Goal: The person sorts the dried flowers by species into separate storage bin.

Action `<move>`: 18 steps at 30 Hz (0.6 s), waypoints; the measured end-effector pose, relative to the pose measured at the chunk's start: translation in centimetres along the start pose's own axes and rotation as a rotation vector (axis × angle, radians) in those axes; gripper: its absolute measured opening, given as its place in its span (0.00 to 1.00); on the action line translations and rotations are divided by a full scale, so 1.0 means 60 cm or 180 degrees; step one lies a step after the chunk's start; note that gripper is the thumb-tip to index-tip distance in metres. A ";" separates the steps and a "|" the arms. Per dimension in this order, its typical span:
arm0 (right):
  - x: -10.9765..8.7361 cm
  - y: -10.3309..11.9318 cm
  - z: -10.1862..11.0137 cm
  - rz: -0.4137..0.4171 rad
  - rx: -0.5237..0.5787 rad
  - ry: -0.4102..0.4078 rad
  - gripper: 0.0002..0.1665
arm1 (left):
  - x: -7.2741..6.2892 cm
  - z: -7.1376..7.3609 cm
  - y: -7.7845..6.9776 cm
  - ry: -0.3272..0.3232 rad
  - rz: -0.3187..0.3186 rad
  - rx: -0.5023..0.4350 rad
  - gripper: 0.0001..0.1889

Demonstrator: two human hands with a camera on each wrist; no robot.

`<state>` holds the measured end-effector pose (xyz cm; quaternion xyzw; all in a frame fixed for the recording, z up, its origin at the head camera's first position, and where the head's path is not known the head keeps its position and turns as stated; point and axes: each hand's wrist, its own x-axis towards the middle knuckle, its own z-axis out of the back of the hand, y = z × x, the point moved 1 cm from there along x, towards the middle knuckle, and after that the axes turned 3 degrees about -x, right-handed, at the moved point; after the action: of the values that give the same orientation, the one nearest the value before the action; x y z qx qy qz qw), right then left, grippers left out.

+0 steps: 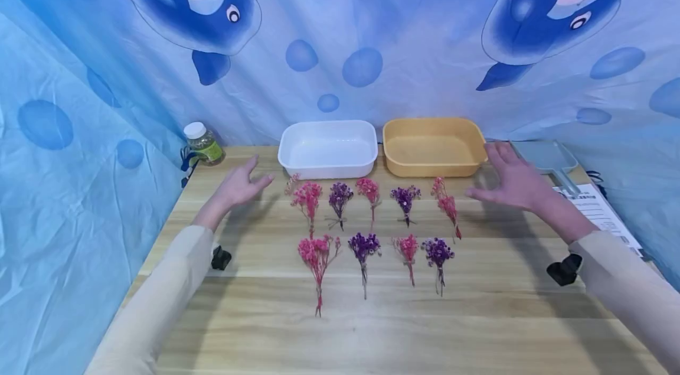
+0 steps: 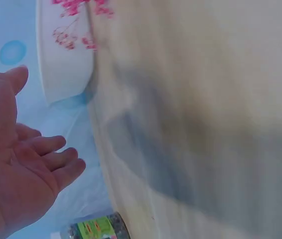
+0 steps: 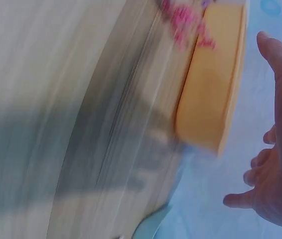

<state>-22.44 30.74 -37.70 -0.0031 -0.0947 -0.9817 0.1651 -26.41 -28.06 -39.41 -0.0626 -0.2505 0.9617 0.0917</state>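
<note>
Evenly placed, two spread hands flank a pair of trays and nine flower bunches

Here, a person's left hand [image 1: 239,186] is held over the back left part of the tabletop [image 1: 350,339], thumb apart and fingers loosely bent, with nothing in its grasp. It is between a white-capped jar [image 1: 204,147] at the back left corner and the white tray [image 1: 327,172] at the back edge. The right hand [image 1: 517,180] is spread too, thumb out, just beside the yellow tray [image 1: 432,170], which sits right of the white one along that edge; whether a fingertip touches its rim I cannot tell.

In front of the trays, the flower bunches lie in two rows, heads toward the back edge. The back row has five, alternating pink and purple, from a pink bunch [image 1: 307,195] on the left to another pink bunch [image 1: 448,209] nearest the right hand. The front row has four, also alternating, starting with pink.

A grey scoop [image 1: 542,155] lies near the back right corner, its handle overlapping a printed sheet [image 1: 602,215] along the right edge.
</note>
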 end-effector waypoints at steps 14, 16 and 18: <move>0.008 0.161 -0.010 0.0920 0.0508 -0.0049 0.48 | 0.118 0.010 -0.003 0.0447 -0.0200 -0.0782 0.53; 0.012 0.185 -0.015 0.1061 0.0625 0.0019 0.46 | 0.126 0.009 -0.002 0.0520 -0.0218 -0.0835 0.53; 0.016 0.208 -0.019 0.1215 0.0670 0.0046 0.44 | 0.132 0.009 0.000 0.0552 -0.0215 -0.0844 0.54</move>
<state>-19.26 18.65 -36.51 0.0033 -0.1931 -0.9173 0.3481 -34.20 -26.68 -39.53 -0.1484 -0.3684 0.9076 0.1362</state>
